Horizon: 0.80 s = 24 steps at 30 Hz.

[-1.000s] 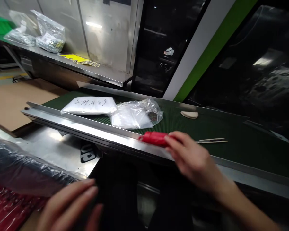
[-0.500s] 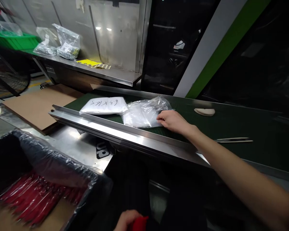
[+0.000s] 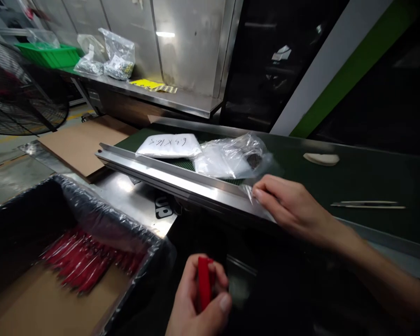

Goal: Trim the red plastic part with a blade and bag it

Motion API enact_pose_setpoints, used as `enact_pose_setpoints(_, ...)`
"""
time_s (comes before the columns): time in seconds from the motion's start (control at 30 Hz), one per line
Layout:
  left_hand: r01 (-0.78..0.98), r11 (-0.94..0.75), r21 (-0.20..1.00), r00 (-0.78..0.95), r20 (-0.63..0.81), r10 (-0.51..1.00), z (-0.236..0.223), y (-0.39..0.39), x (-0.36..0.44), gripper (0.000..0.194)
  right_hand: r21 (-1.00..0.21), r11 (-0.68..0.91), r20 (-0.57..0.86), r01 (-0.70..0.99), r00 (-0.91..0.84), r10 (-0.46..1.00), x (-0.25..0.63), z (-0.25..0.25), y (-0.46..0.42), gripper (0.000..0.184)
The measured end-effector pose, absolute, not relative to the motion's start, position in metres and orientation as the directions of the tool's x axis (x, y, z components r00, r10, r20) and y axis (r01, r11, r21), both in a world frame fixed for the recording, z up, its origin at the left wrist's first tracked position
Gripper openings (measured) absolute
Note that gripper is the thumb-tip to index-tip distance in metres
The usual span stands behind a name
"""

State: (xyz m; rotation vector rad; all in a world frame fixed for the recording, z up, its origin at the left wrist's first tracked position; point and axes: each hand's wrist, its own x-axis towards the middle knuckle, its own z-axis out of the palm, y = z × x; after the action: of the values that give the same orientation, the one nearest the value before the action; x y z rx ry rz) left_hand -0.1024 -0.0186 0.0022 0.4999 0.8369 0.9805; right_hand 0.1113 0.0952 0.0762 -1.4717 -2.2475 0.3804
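My left hand (image 3: pixel 191 305), low in the middle of the view, is closed round a small red flat-sided object (image 3: pixel 204 282); its exact kind does not show. My right hand (image 3: pixel 296 205) pinches a thin clear plastic bag (image 3: pixel 249 192) at the near edge of the green conveyor belt (image 3: pixel 367 182). Just beyond it lies a loose pile of clear plastic bags (image 3: pixel 219 161), with a dark round spot showing through at its right end. Left of that pile rests a white packet (image 3: pixel 168 146) with handwritten figures on it.
At lower left stands a box lined with black plastic (image 3: pixel 105 212), with several red bagged items (image 3: pixel 86 263) inside. Tweezers (image 3: pixel 369 205) and a pale curved piece (image 3: pixel 321 159) lie on the belt. Behind are a cardboard sheet (image 3: pixel 87 142), a steel shelf (image 3: pixel 192 105) and a fan (image 3: pixel 24 93).
My right hand has drawn back from the bag pile toward me, with a clear bag in its fingers. My left hand has risen further into view with the red object.
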Motion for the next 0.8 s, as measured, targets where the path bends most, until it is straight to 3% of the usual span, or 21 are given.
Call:
enact_pose_setpoints(0.1,-0.459,0.367,0.809,0.235,-0.288,0.928,0.015,-0.010,-0.090,0.045,-0.577,0.446,0.180,0.684,-0.427,0.886,0.089,0.059,0.041,0.025)
enact_pose_setpoints(0.2,-0.353,0.375,0.857,0.211,-0.318,0.924,0.011,-0.009,-0.081,0.037,-0.689,0.406,0.150,0.601,-0.430,0.890,0.078,0.029,0.006,0.025)
enact_pose_setpoints(0.3,-0.206,0.409,0.889,0.159,-0.382,0.910,-0.003,-0.014,-0.080,0.026,-0.761,0.297,0.126,0.577,-0.318,0.940,0.081,0.006,-0.011,0.024)
enact_pose_setpoints(0.53,0.146,0.276,0.950,0.075,-0.289,0.955,-0.029,-0.017,-0.085,0.026,-0.807,0.152,0.201,0.571,0.023,0.979,0.087,-0.001,-0.024,0.006)
enact_pose_setpoints(0.7,0.441,-0.162,0.883,0.306,0.021,0.952,-0.035,-0.024,-0.085,0.049,-0.882,0.136,0.016,0.451,-0.260,0.966,0.076,0.007,-0.027,0.011)
enact_pose_setpoints(0.8,0.476,-0.218,0.852,0.351,0.043,0.935,-0.038,-0.025,-0.085,0.053,-0.911,0.126,0.017,0.392,-0.270,0.963,0.081,0.011,-0.032,0.013)
